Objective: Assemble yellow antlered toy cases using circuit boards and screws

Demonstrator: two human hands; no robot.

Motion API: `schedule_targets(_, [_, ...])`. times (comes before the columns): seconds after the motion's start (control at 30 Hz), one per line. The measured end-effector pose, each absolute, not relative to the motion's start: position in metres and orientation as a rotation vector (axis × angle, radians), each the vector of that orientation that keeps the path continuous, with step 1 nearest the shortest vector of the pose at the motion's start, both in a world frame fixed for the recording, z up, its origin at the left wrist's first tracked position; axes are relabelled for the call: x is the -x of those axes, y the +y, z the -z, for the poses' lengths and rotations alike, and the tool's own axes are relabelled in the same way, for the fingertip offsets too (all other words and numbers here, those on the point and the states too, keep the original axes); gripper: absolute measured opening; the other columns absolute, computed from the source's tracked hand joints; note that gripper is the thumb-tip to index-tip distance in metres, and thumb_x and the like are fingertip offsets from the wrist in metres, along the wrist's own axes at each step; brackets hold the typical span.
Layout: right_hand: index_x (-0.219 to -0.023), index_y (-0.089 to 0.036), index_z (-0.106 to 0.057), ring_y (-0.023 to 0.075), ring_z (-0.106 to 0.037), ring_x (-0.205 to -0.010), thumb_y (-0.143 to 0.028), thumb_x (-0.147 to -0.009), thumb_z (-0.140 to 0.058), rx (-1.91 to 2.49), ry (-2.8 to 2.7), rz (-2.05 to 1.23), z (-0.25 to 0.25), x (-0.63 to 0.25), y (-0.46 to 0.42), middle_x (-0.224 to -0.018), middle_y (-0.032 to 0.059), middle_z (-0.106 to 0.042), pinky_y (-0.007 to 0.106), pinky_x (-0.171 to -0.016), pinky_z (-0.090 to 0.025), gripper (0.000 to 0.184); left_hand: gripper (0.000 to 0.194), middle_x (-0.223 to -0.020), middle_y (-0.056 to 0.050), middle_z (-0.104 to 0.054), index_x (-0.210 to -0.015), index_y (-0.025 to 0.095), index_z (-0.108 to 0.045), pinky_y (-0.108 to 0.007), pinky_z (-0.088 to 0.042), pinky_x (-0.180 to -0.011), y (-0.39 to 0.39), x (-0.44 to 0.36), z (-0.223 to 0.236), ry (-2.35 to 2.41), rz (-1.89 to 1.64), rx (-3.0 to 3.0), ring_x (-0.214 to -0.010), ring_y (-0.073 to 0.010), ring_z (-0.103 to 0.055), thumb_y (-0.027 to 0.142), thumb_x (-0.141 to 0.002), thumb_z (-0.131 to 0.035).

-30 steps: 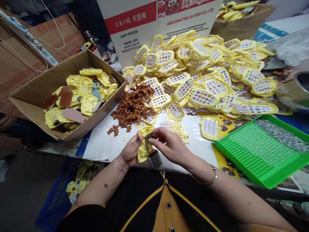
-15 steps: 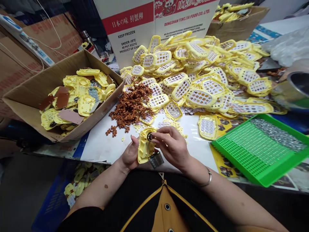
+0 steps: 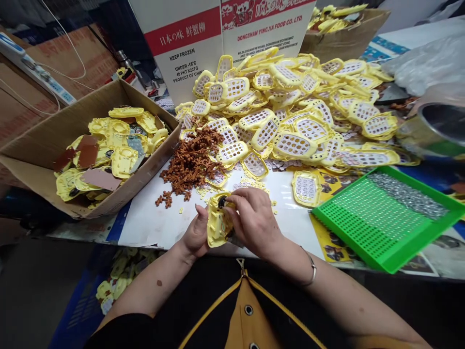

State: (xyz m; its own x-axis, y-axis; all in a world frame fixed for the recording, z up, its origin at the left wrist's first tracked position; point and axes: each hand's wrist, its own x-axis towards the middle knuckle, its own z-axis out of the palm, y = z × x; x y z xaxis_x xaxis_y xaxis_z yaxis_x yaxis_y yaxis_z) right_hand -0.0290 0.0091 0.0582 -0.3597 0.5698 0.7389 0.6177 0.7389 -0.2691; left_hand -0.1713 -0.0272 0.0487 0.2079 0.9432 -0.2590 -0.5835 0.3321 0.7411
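Observation:
My left hand (image 3: 196, 234) grips a yellow plastic shell (image 3: 217, 227), its hollow inner side facing up, over the front of the table. Against the upper end of the shell sits a small round black speaker (image 3: 221, 201), pinched by the fingertips of my right hand (image 3: 254, 218). Thin wires show inside the shell. The dark circuit board is mostly hidden behind my right hand. Just beyond my hands lie small yellow keypad pieces (image 3: 250, 183) and a heap of brown rubbery pieces (image 3: 192, 162).
A cardboard box (image 3: 145, 167) of yellow shells stands at left. Yellow shells with holed faces (image 3: 294, 143) are piled at the back, before a white carton (image 3: 185, 58). At right are a green tray (image 3: 363, 228) holding small screws (image 3: 407, 194) and a tape roll (image 3: 436, 123).
My right fingers have pushed the speaker against the shell's upper end. The circuit board, which hung in sight below my right hand, is now mostly hidden. The view has shifted slightly.

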Motion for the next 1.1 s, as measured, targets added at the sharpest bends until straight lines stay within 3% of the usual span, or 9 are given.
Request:
schedule_targets(0.1, [-0.095,-0.012,-0.06,0.0223,-0.054,-0.088,-0.019,-0.094,-0.048,0.893,-2.012,-0.038,-0.055,0.03,0.012,-0.092,0.0118,-0.063,0.035,-0.079,-0.045,0.014,0.083,-0.115,-0.012,-0.069,-0.118,0.017,-0.064,-0.043,-0.043,-0.103,-0.026,0.168,-0.053,0.756,-1.12,-0.494,-0.123,-0.0346,-0.055,0.078,-0.062,-0.062])
schedule_targets(0.3, [-0.093,-0.013,-0.061,0.0227,-0.053,-0.085,-0.017,-0.093,-0.048,0.995,-2.114,0.124,-0.067,0.027,0.007,-0.091,0.0116,-0.064,0.038,-0.084,-0.041,0.014,0.075,-0.113,-0.012,-0.069,-0.114,0.017,-0.065,-0.042,-0.046,-0.099,-0.028,0.167,-0.047,0.834,-1.178,-0.629,-0.118,-0.0339,-0.058,0.073,-0.064,-0.065])
schedule_targets(0.47, [-0.094,-0.015,-0.061,0.0218,-0.054,-0.086,-0.016,-0.092,-0.052,0.961,-2.167,0.199,-0.065,0.029,0.008,-0.092,0.0088,-0.067,0.041,-0.097,-0.036,0.01,0.069,-0.112,-0.012,-0.069,-0.112,0.016,-0.066,-0.04,-0.045,-0.101,-0.028,0.172,-0.044,0.834,-1.138,-0.638,-0.117,-0.0311,-0.059,0.07,-0.069,-0.064])
schedule_targets(0.67, [-0.091,-0.016,-0.059,0.0201,-0.056,-0.087,-0.02,-0.093,-0.052,0.765,-2.041,0.023,-0.04,0.031,0.022,-0.088,0.008,-0.066,0.04,-0.097,-0.042,0.008,0.071,-0.109,-0.013,-0.071,-0.113,0.015,-0.065,-0.041,-0.046,-0.098,-0.028,0.177,-0.042,0.79,-1.015,-0.578,-0.116,-0.0323,-0.06,0.071,-0.07,-0.063])
schedule_targets(0.77, [-0.091,-0.017,-0.061,0.0207,-0.057,-0.087,-0.024,-0.092,-0.055,0.774,-2.033,-0.11,-0.038,0.029,0.026,-0.092,0.009,-0.066,0.039,-0.086,-0.047,0.009,0.069,-0.108,-0.012,-0.071,-0.115,0.015,-0.064,-0.038,-0.049,-0.094,-0.028,0.178,-0.04,0.905,-1.064,-0.673,-0.112,-0.0309,-0.062,0.067,-0.07,-0.066])
schedule_targets(0.87, [-0.101,-0.019,-0.065,0.0232,-0.057,-0.094,-0.026,-0.094,-0.052,0.822,-2.062,-0.188,-0.04,0.026,0.026,-0.104,0.0117,-0.065,0.039,-0.08,-0.048,0.016,0.063,-0.104,-0.008,-0.072,-0.116,0.017,-0.062,-0.033,-0.051,-0.087,-0.025,0.179,-0.041,1.074,-1.205,-0.717,-0.102,-0.0261,-0.066,0.058,-0.069,-0.074])
schedule_targets(1.0, [-0.115,-0.021,-0.063,0.0268,-0.057,-0.103,-0.028,-0.096,-0.047,0.773,-2.111,-0.341,-0.039,0.023,0.027,-0.112,0.0137,-0.063,0.045,-0.086,-0.047,0.026,0.053,-0.089,-0.004,-0.074,-0.107,0.017,-0.065,-0.028,-0.054,-0.073,-0.02,0.178,-0.048,1.137,-1.22,-0.511,-0.078,-0.0195,-0.07,0.041,-0.064,-0.084])
schedule_targets(1.1, [-0.139,-0.026,-0.044,0.027,-0.054,-0.117,-0.042,-0.093,-0.052,0.674,-1.998,-0.78,-0.029,0.018,0.031,-0.129,0.0148,-0.055,0.047,-0.096,-0.046,0.049,0.046,-0.083,-0.004,-0.074,-0.098,0.015,-0.067,-0.028,-0.054,-0.068,-0.015,0.179,-0.054,1.131,-1.216,-0.422,-0.07,-0.018,-0.069,0.032,-0.06,-0.086])
